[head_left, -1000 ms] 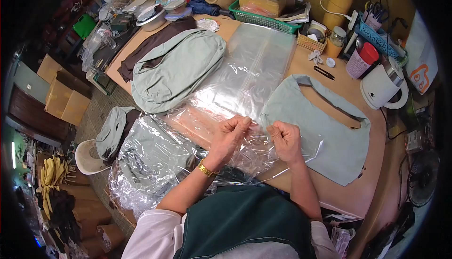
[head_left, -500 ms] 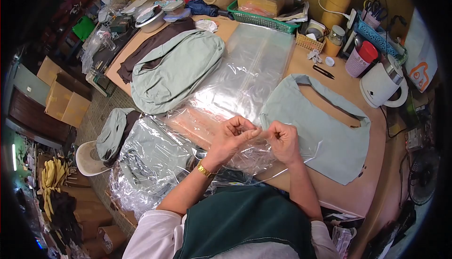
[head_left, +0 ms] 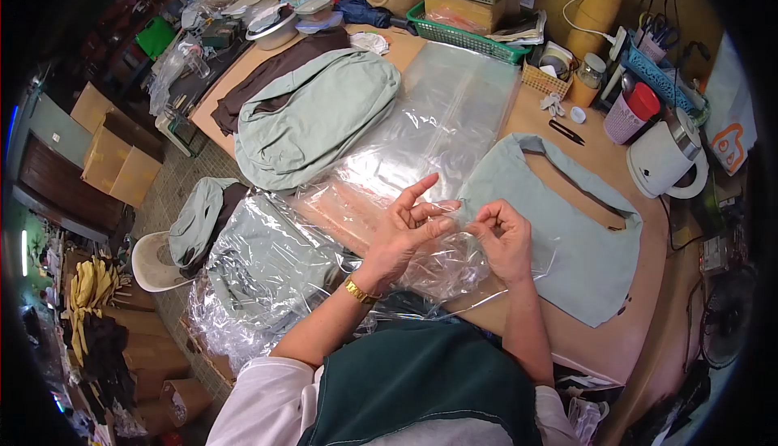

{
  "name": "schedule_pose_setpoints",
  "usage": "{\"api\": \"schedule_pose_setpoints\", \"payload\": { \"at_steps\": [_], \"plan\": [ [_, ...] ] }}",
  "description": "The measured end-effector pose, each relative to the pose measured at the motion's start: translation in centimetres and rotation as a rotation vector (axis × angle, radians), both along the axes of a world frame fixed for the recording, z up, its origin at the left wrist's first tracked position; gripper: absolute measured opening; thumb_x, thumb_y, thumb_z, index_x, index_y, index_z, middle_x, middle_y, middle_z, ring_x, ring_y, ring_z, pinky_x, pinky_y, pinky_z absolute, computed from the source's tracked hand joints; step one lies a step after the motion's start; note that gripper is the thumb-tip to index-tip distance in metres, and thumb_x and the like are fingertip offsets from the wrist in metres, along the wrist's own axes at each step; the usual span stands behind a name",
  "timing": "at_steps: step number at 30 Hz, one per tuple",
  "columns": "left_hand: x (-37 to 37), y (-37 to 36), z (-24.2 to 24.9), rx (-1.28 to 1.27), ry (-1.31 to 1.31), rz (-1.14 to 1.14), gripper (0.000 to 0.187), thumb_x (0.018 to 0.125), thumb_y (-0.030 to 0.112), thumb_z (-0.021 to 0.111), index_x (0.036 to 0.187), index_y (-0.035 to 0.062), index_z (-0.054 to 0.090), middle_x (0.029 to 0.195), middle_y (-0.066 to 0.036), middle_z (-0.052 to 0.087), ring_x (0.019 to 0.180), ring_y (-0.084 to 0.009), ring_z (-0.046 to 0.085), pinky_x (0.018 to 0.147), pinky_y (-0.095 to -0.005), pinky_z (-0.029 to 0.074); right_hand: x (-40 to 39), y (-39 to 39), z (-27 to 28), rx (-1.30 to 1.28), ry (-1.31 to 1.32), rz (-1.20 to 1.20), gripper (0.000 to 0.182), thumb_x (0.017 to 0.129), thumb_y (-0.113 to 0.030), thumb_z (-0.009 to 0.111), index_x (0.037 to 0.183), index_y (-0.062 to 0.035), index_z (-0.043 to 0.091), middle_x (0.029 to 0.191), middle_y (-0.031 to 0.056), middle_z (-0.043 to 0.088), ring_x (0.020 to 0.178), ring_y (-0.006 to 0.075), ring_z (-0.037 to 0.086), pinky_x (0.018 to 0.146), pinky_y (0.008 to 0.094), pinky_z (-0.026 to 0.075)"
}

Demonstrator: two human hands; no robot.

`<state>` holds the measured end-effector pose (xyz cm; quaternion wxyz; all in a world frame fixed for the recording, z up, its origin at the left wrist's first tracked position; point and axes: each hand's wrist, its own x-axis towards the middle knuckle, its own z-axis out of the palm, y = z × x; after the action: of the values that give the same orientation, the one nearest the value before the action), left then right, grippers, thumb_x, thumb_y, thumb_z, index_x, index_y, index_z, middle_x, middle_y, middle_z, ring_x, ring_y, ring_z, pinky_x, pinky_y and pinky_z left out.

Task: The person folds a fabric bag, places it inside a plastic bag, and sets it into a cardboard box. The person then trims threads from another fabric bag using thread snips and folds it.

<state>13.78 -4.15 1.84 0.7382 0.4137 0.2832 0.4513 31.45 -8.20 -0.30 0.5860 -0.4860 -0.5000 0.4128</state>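
Observation:
Over the front of the table, my left hand (head_left: 405, 231) pinches the edge of a clear plastic bag (head_left: 450, 263) between thumb and fingers, its index finger raised. Facing it, my right hand (head_left: 504, 239) grips the same edge with bent fingers. The thin film hangs below both hands, and its exact outline is hard to make out. Right of my right hand lies a flat light green cloth bag (head_left: 559, 243) with a wide handle opening. A stack of clear plastic sleeves (head_left: 446, 105) lies beyond my hands. More light green bags (head_left: 324, 113) lie on dark cloth at the left.
Plastic-wrapped green bags (head_left: 271, 251) are piled at my left, beside a white chair (head_left: 152, 263). Black thread snips (head_left: 566, 132), a white kettle (head_left: 660, 162) and a pink basket (head_left: 622, 123) stand or lie at the right. A green basket (head_left: 466, 36) is at the back.
My left index finger has lifted and straightened. My right hand has shifted slightly right and its fingers have loosened a little. The whole view has moved slightly.

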Motion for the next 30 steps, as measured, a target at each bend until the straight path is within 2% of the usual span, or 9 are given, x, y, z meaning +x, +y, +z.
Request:
{"api": "schedule_pose_setpoints", "payload": {
  "at_steps": [2,5,11,15,17,22,24,26,30],
  "plan": [
    [-0.7,0.8,-1.2,-0.015,0.050,-0.029,0.053,0.085,0.001,0.069,0.133,0.0004,0.047,0.100,-0.009,0.070,0.092,-0.0100,0.063,0.081,-0.0210,0.048,-0.1,0.7,-0.8,0.277,-0.255,-0.037,0.014,0.083,-0.002,0.070,0.083,-0.0014,0.056,0.063,-0.0047,0.052,0.057,0.0032,0.045,0.054,0.0195,0.038],
    [-0.4,0.9,-1.7,-0.008,0.054,-0.007,0.053,0.085,0.002,0.069,0.133,0.0002,0.046,0.097,-0.009,0.070,0.091,-0.0104,0.064,0.080,-0.0208,0.048,-1.1,0.7,-0.8,0.220,-0.126,-0.104,0.013,0.084,-0.006,0.071,0.080,0.0001,0.060,0.064,0.0015,0.061,0.057,0.0074,0.052,0.057,0.0233,0.045],
    [-0.1,0.5,-1.9,-0.029,0.007,0.003,0.044,0.084,0.005,0.071,0.124,-0.0010,0.053,0.086,-0.004,0.068,0.077,-0.0063,0.061,0.070,-0.0191,0.047,0.0,-0.4,0.4,-0.038,-0.287,-0.003,0.016,0.087,-0.008,0.068,0.075,-0.0003,0.060,0.066,-0.0005,0.058,0.059,0.0059,0.050,0.054,0.0228,0.040],
    [-0.5,0.6,-1.8,-0.102,-0.003,-0.063,0.031,0.084,0.008,0.073,0.112,-0.0009,0.062,0.077,0.002,0.064,0.073,-0.0036,0.058,0.065,-0.0175,0.045,-0.5,-0.1,0.1,-0.010,-0.292,-0.060,0.011,0.085,-0.006,0.068,0.079,0.0003,0.062,0.065,0.0057,0.060,0.056,0.0116,0.052,0.055,0.0275,0.043],
    [-0.5,0.7,-1.5,-0.035,0.103,-0.121,0.027,0.084,0.010,0.073,0.108,-0.0002,0.064,0.077,0.003,0.062,0.072,-0.0032,0.056,0.064,-0.0173,0.045,-0.8,0.5,0.4,0.327,-0.323,-0.123,0.012,0.086,-0.008,0.067,0.079,-0.0007,0.062,0.067,0.0072,0.057,0.059,0.0152,0.053,0.057,0.0281,0.043],
    [-0.6,0.6,-2.0,0.112,0.269,-0.172,0.014,0.086,0.013,0.072,0.093,0.0034,0.066,0.078,0.004,0.058,0.068,-0.0026,0.052,0.062,-0.0177,0.046,-0.8,-0.3,-0.3,0.193,-0.316,-0.189,0.011,0.086,-0.009,0.066,0.081,-0.0006,0.061,0.072,0.0082,0.058,0.066,0.0177,0.055,0.062,0.0281,0.044],
    [0.2,0.1,-1.7,0.118,-0.027,-0.064,0.011,0.088,0.015,0.070,0.089,0.0066,0.063,0.080,0.004,0.058,0.067,-0.0030,0.051,0.060,-0.0193,0.047,-0.9,-0.6,-0.5,0.050,-0.321,-0.198,0.011,0.087,-0.009,0.065,0.082,-0.0007,0.060,0.073,0.0084,0.059,0.067,0.0175,0.055,0.062,0.0278,0.044],
    [0.4,0.0,-2.6,0.067,-0.064,-0.105,0.011,0.090,0.016,0.068,0.090,0.0072,0.061,0.080,0.004,0.058,0.068,-0.0029,0.051,0.061,-0.0199,0.047,-1.0,-0.4,-0.4,0.080,-0.488,-0.196,0.015,0.090,-0.012,0.063,0.082,-0.0003,0.058,0.074,0.0088,0.059,0.067,0.0175,0.055,0.062,0.0273,0.044],
    [0.2,0.2,-2.0,0.024,0.021,-0.334,0.017,0.094,0.023,0.062,0.096,0.0064,0.060,0.076,0.005,0.055,0.066,-0.0021,0.049,0.060,-0.0174,0.042,-1.5,0.2,-0.4,0.350,-0.223,-0.266,0.022,0.093,-0.018,0.060,0.080,-0.0002,0.056,0.073,0.0074,0.058,0.066,0.0155,0.055,0.060,0.0283,0.043]
  ]
}}
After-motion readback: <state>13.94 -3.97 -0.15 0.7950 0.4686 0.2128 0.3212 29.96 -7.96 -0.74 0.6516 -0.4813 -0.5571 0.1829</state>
